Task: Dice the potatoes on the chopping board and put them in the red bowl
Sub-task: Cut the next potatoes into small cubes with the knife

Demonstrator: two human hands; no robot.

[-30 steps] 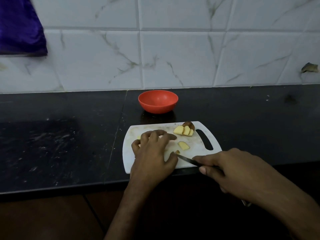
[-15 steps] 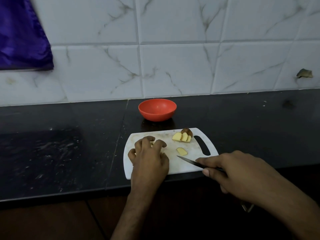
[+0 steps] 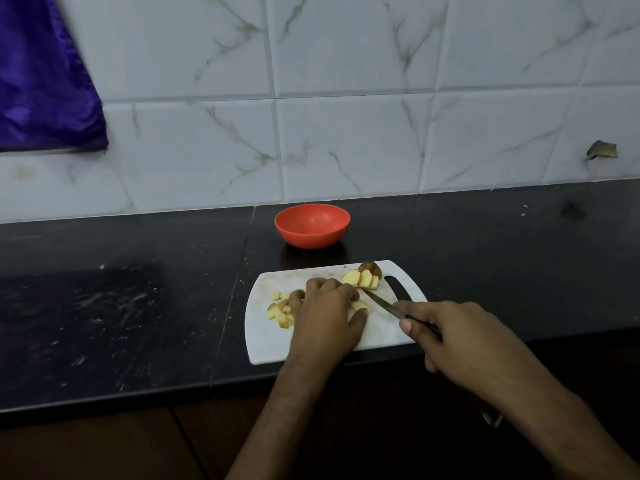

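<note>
A white marble-veined tiled wall (image 3: 346, 98) backs the black polished stone tabletop (image 3: 121, 306); purple cloth (image 3: 41, 81) hangs at ten o'clock in dim light.

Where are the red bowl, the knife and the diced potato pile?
red bowl (image 3: 312, 233): head view, front outer wall.
knife (image 3: 381, 304): head view, middle of the blade.
diced potato pile (image 3: 280, 311): head view, cubes left of the left hand.

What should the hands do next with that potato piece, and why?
Probably bring the knife down through the potato slice that the left hand holds on the chopping board. The right hand already has the blade right beside it, diced bits lie to the left, and the red bowl looks empty.
</note>
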